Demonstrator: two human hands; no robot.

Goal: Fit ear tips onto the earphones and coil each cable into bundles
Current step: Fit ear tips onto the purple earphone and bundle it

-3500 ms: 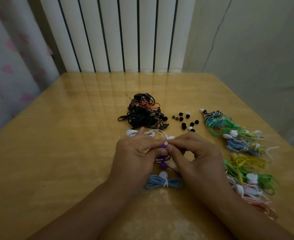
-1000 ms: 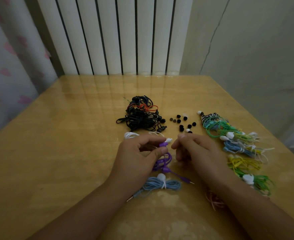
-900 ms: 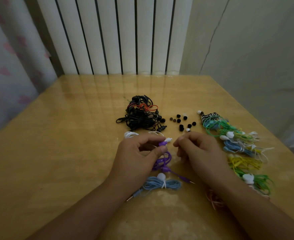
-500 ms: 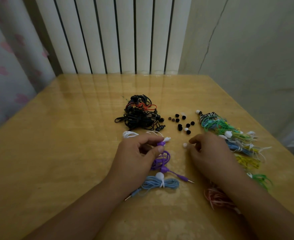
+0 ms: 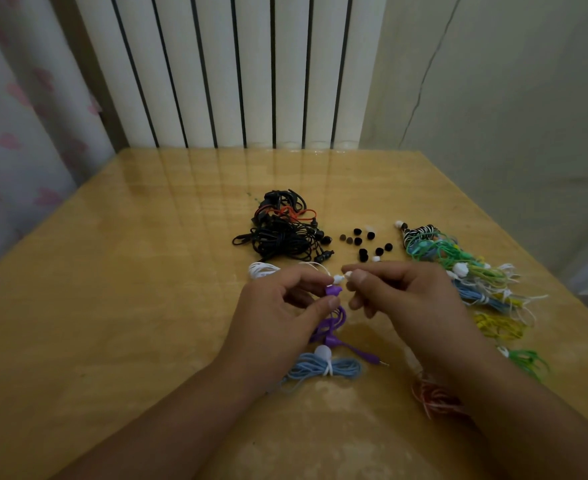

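Head view: the right hand (image 5: 403,299) has come back from the scatter of loose ear tips (image 5: 367,242) and now pinches a small white ear tip (image 5: 347,273) between thumb and forefinger, right against the purple earbud (image 5: 334,291) that the left hand (image 5: 278,313) grips in its curled fingers. Half a second ago that right hand was off toward the finished bundles (image 5: 472,278), a white tip lying on the table just beside its fingertips — so the pick-up is done and, as I judge it, the fitting step is about to begin. The left hand has hardly stirred; it keeps the earbud just in front of the black tangle of earphones (image 5: 282,233), the purple cable (image 5: 330,327) trailing down from it toward the coiled blue bundle (image 5: 323,365). A white earphone (image 5: 265,270) lies between the left hand and the black tangle, and a second white bit (image 5: 337,279) sits by the earbud — I cannot tell whether it is a tip or part of that white set
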